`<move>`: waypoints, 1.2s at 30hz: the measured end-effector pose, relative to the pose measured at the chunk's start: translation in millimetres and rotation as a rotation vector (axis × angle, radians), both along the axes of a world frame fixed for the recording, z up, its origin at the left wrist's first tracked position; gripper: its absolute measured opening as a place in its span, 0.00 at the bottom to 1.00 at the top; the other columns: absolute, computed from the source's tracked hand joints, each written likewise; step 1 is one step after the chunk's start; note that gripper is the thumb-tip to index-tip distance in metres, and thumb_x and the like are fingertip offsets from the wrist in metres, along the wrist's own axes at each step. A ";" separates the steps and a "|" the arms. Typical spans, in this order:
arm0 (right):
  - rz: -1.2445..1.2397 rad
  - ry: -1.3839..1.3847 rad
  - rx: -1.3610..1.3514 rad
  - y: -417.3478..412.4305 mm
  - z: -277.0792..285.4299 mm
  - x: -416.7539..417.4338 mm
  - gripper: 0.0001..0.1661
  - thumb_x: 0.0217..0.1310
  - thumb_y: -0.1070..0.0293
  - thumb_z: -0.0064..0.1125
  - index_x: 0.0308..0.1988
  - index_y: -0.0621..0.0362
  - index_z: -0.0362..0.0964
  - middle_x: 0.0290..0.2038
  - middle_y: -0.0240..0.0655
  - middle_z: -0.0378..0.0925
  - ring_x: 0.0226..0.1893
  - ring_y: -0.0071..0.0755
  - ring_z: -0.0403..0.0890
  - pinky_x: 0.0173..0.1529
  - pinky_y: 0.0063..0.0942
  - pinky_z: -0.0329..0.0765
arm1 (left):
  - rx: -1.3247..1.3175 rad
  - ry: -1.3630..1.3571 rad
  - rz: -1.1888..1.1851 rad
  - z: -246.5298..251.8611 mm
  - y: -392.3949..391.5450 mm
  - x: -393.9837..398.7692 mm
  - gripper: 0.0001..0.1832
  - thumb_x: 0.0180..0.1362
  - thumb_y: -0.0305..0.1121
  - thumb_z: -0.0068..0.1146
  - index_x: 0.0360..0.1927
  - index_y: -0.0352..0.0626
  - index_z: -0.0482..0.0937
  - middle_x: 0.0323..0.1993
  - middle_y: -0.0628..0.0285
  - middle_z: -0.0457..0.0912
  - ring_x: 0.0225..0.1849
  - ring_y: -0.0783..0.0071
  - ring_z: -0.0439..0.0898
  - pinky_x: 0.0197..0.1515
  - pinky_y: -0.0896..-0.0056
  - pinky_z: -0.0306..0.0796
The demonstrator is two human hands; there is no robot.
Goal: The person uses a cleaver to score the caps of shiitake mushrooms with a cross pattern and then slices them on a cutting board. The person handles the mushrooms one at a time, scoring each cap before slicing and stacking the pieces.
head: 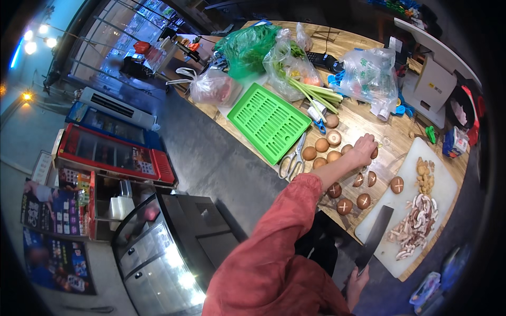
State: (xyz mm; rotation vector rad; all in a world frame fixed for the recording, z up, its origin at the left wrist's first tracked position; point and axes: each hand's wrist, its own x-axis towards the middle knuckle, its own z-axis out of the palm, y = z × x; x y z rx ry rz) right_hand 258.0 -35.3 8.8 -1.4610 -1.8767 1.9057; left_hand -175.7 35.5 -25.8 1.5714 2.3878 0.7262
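Note:
My left hand (363, 150) reaches over the wooden table, its fingers on a brown mushroom (374, 153) that is partly hidden by them. My right hand (357, 281) holds a kitchen knife (375, 237) by its handle, the blade over the near edge of a white cutting board (409, 173). On the board lie sliced mushrooms (419, 217), small tan pieces of food (425, 175) and one whole mushroom with a cross cut in its cap (397, 185). Several cross-cut mushrooms (344, 206) rest left of the board. Uncut mushrooms (321, 145) sit beyond my left forearm.
A green slotted tray (270, 123) and scissors (292, 162) lie at the table's left edge. Behind are green stalks (316, 93), a green plastic bag (249, 47), a clear bag of meat (213, 87) and another bag (367, 75). Small green scissors (430, 134) lie beyond the board.

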 end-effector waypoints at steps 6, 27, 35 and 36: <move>0.052 -0.004 0.014 -1.9 -3.9 3.2 0.20 0.61 0.78 0.45 0.54 0.60 0.63 0.17 0.28 0.64 0.12 0.18 0.66 0.15 0.21 0.65 | 0.226 -0.273 0.148 37.8 -13.4 30.0 0.23 0.34 0.26 0.61 0.40 0.36 0.74 0.38 0.49 0.70 0.45 0.49 0.70 0.50 0.57 0.67; 0.201 -0.173 0.492 24.7 58.3 2.3 0.22 0.54 0.77 0.55 0.51 0.62 0.65 0.15 0.44 0.68 0.16 0.51 0.73 0.22 0.39 0.69 | 0.170 -0.400 -0.089 41.0 -60.6 195.7 0.35 0.37 0.17 0.65 0.55 0.35 0.69 0.48 0.50 0.74 0.50 0.51 0.70 0.55 0.57 0.65; 0.392 -0.154 0.683 16.9 77.1 -0.5 0.26 0.50 0.78 0.54 0.52 0.68 0.63 0.23 0.41 0.71 0.20 0.47 0.74 0.24 0.38 0.69 | 0.218 -0.406 -0.030 32.9 -74.9 196.0 0.21 0.41 0.17 0.63 0.41 0.38 0.71 0.42 0.52 0.72 0.47 0.53 0.71 0.51 0.58 0.66; 0.410 -0.167 0.705 17.4 77.4 -0.8 0.27 0.50 0.78 0.54 0.52 0.69 0.63 0.23 0.41 0.71 0.20 0.47 0.74 0.24 0.38 0.68 | 0.219 -0.413 -0.027 31.9 -73.2 196.7 0.21 0.41 0.16 0.63 0.41 0.38 0.72 0.42 0.53 0.72 0.46 0.53 0.71 0.50 0.58 0.66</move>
